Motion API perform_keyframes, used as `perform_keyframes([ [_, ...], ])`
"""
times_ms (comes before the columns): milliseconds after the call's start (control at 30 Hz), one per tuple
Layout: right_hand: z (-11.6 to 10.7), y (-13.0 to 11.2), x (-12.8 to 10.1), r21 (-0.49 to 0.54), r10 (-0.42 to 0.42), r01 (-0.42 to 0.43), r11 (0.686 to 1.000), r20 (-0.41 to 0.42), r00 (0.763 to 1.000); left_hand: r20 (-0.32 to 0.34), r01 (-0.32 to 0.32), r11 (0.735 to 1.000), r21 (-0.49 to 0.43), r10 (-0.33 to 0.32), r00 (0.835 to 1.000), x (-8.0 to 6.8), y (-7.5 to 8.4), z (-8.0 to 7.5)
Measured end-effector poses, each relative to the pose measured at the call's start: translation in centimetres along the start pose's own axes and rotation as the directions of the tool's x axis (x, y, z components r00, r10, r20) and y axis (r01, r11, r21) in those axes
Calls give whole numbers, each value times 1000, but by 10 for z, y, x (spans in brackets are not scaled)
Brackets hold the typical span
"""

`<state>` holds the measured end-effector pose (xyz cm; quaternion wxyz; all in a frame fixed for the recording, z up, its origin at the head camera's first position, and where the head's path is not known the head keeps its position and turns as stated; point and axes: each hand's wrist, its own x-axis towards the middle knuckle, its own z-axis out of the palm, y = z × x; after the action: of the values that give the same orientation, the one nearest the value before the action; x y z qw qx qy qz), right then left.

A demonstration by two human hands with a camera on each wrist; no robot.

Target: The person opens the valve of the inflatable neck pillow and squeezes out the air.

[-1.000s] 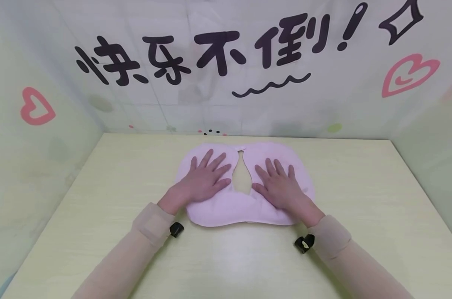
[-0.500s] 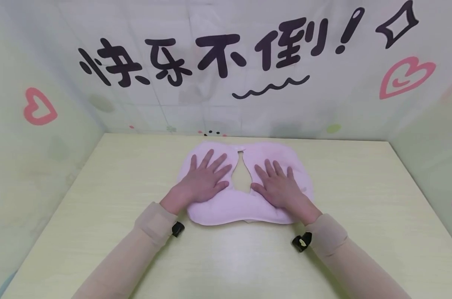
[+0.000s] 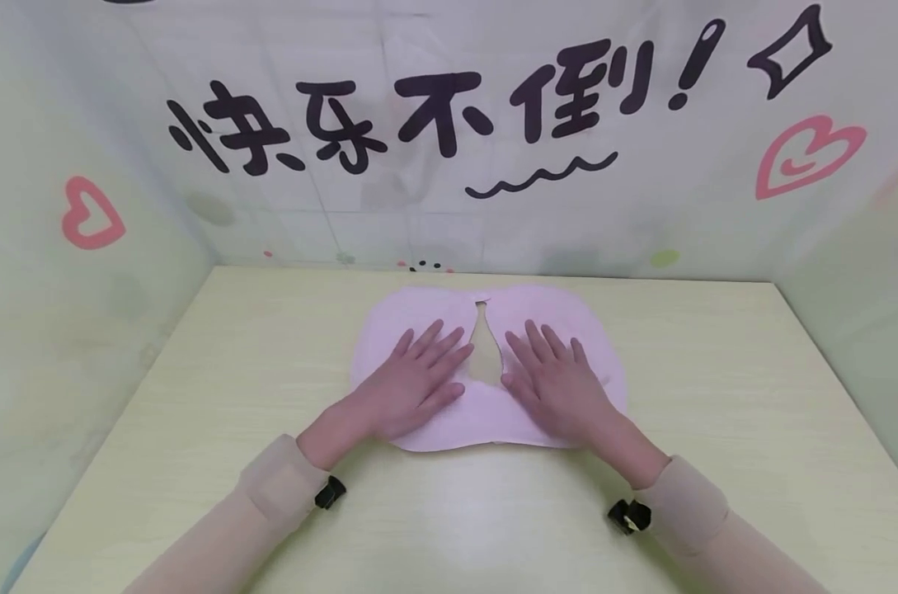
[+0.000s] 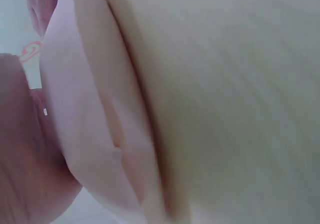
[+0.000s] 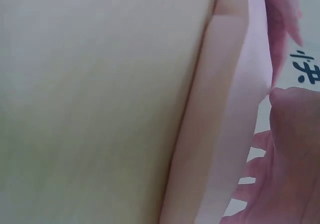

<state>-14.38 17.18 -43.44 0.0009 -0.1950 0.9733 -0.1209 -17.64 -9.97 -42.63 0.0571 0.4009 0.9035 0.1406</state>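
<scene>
A pink cloth (image 3: 567, 318), a flat padded piece with a teardrop-shaped opening (image 3: 484, 355) at its middle, lies spread on the pale yellow-green table (image 3: 716, 396), nearer the back wall than the person. The left hand (image 3: 415, 384) rests palm down on the cloth just left of the opening, its fingers straight and spread apart, pressing the fabric flat. The right hand (image 3: 556, 379) lies the same way just right of the opening, fingers straight and fanned. The two hands sit near each other with the opening between them. Behind the cloth stands the wall (image 3: 449, 206), printed with black characters and pink hearts. Both wrist views show only the cloth's layered edge against the table, close and blurred.
</scene>
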Motion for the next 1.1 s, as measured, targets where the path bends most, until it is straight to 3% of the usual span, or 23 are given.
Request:
perform_keyframes([
  [200, 12, 5, -10, -39, -34, 38, 999, 92, 995, 36, 11, 999, -41, -9, 999, -5, -2, 6],
  [433, 15, 9, -12, -17, -37, 40, 999, 146, 989, 150, 27, 997, 72, -38, 988, -2, -9, 9],
  [633, 16, 11, -11, -22, -24, 28, 999, 160, 987, 221, 21, 982, 188, -63, 973, -1, -6, 6],
  [833, 14, 13, -10, -32, -20, 27, 999, 205, 979, 257, 13, 973, 229, -73, 963, -1, -3, 3],
  [1100, 13, 14, -9, -31, -30, 38, 999, 226, 974, 281, 12, 976, 216, -74, 957, 1, -8, 10],
])
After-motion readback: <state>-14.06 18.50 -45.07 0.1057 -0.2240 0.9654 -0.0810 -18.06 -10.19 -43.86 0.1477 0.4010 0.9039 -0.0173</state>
